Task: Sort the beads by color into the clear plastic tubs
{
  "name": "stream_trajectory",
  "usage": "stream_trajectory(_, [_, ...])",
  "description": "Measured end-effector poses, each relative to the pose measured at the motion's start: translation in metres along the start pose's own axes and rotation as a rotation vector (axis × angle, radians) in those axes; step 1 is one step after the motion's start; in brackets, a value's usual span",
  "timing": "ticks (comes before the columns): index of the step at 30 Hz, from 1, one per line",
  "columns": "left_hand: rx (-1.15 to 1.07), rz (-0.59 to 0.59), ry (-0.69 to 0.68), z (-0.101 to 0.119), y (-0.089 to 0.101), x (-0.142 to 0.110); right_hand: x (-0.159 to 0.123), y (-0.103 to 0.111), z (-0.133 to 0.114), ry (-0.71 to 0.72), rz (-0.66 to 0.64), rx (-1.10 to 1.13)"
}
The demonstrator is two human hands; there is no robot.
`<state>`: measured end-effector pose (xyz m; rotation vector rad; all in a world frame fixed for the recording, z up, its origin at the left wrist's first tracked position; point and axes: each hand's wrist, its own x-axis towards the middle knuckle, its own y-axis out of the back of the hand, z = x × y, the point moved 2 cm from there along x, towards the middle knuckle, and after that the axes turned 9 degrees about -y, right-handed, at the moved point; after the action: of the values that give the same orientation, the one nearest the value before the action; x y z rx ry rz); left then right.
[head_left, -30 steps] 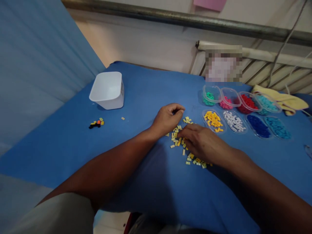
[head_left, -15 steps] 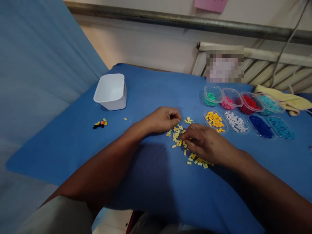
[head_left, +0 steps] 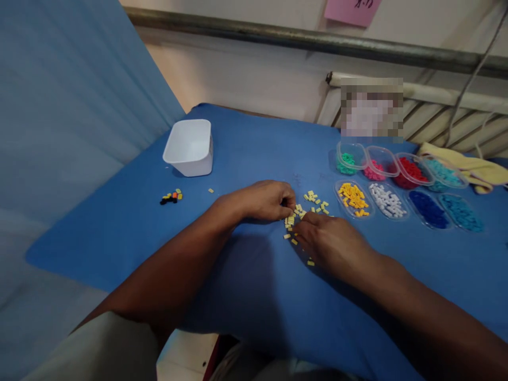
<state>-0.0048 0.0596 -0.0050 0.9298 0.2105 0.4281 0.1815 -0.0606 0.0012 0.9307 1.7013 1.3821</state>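
Small pale-yellow building bricks lie scattered on the blue cloth between my two hands. My left hand is at the left edge of the pile, with thumb and fingers curled together over the bricks. What is between those fingertips, if anything, is too small to make out. My right hand rests low over the right part of the pile, its fingers bent down and closed at the bricks. It hides some of them, and its fingertips are partly out of sight.
A white tub stands back left. Near it lie a few black, orange and yellow bricks and a single yellow brick. At right are two rows of clear containers, including yellow-orange and white bricks. Behind lies a yellow cloth.
My right hand has moved slightly down, its fingers now lower over the pile. Several bricks near it are hidden or shifted, with more showing above it. The view has shifted slightly.
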Motion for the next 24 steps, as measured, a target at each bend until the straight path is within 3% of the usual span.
stream_trajectory(7, [-0.021,-0.002,-0.010,0.006,0.002,-0.002,-0.002,-0.003,0.000,-0.112,-0.016,-0.032])
stream_trajectory(13, [-0.022,0.063,0.029,0.005,0.002,0.000,-0.002,-0.002,0.002,-0.175,-0.020,-0.033])
stream_trajectory(21, [0.098,0.111,-0.009,-0.001,-0.007,0.004,-0.002,0.002,-0.006,-0.076,-0.004,-0.120])
stream_trajectory(24, [0.021,0.151,-0.008,-0.005,-0.010,0.006,0.002,0.000,-0.008,-0.083,0.041,-0.147])
